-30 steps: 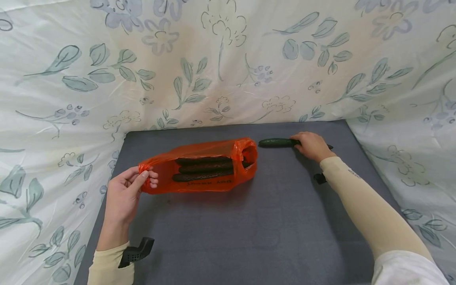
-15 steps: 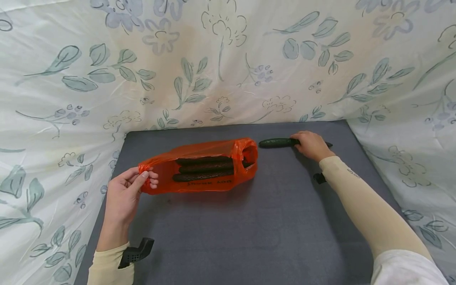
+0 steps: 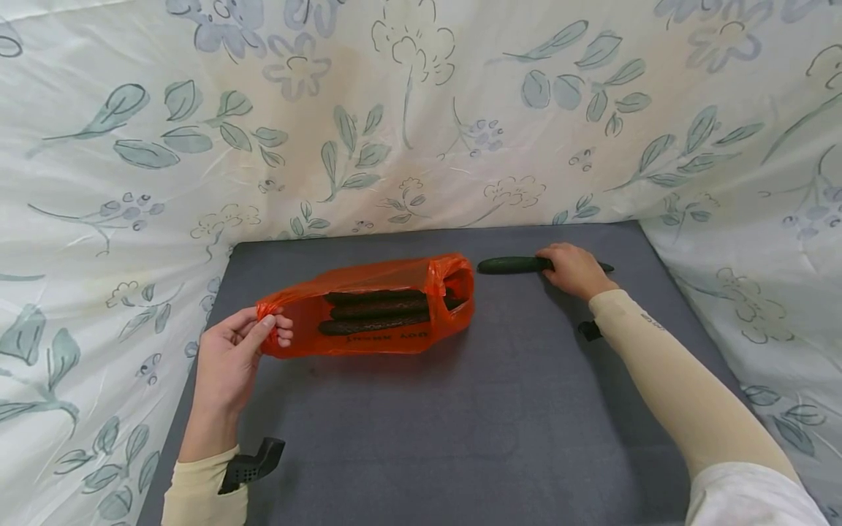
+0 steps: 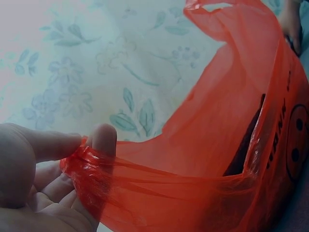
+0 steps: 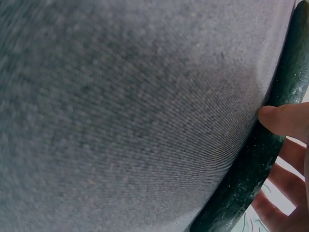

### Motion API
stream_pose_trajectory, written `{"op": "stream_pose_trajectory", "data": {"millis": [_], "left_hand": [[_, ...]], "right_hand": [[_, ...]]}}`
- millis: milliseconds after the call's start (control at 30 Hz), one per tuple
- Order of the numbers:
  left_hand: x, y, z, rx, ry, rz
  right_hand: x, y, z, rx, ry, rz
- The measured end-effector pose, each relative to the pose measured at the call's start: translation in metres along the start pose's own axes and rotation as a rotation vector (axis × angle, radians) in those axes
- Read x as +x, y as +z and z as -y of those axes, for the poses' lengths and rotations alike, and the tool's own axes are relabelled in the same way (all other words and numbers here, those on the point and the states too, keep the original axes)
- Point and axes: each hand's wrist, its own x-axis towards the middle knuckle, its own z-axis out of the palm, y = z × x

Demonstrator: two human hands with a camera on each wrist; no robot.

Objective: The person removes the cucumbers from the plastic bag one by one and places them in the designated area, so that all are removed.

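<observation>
My left hand (image 3: 230,358) pinches the gathered left end of a translucent red plastic bag (image 3: 296,332), thumb on top of the bunched film. Through the bag's side opening several dark green cucumbers (image 3: 378,310) show, lying side by side. In the left wrist view the stretched bag film (image 4: 207,125) runs away from the thumb and fingers. Right of the bag, a single cucumber (image 3: 509,265) lies along the table's far side. My right hand (image 3: 575,269) grips it near its right half. The right wrist view shows the thumb (image 5: 280,118) on one side of this cucumber (image 5: 246,176), fingers on the other.
A dark grey cloth-covered table (image 3: 421,438) lies beneath everything. Floral fabric (image 3: 408,109) hangs behind it and along both sides, close to the table's far edge. A black wrist-camera mount (image 3: 253,466) sits on the left wrist.
</observation>
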Motion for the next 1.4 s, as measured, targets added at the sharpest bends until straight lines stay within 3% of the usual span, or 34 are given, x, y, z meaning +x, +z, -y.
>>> {"op": "stream_pose_trajectory", "data": {"millis": [367,733,967,1167,1400], "left_hand": [[0.003,-0.003,0.001,0.006,-0.065,0.056],[0.013,-0.002,-0.002,0.007,-0.146,0.022],[0.016,0.000,-0.001,-0.092,-0.099,0.043],[0.019,0.003,0.001,-0.169,-0.048,0.026],[0.023,0.006,0.004,-0.224,-0.041,0.028]], "right_hand": [[-0.005,-0.007,0.006,0.068,0.078,-0.010],[-0.018,-0.033,0.036,0.154,0.004,-0.191],[-0.023,-0.055,0.061,0.183,-0.005,-0.290],[-0.027,-0.070,0.082,0.205,-0.068,-0.365],[-0.035,-0.088,0.111,0.247,-0.167,-0.479]]}}
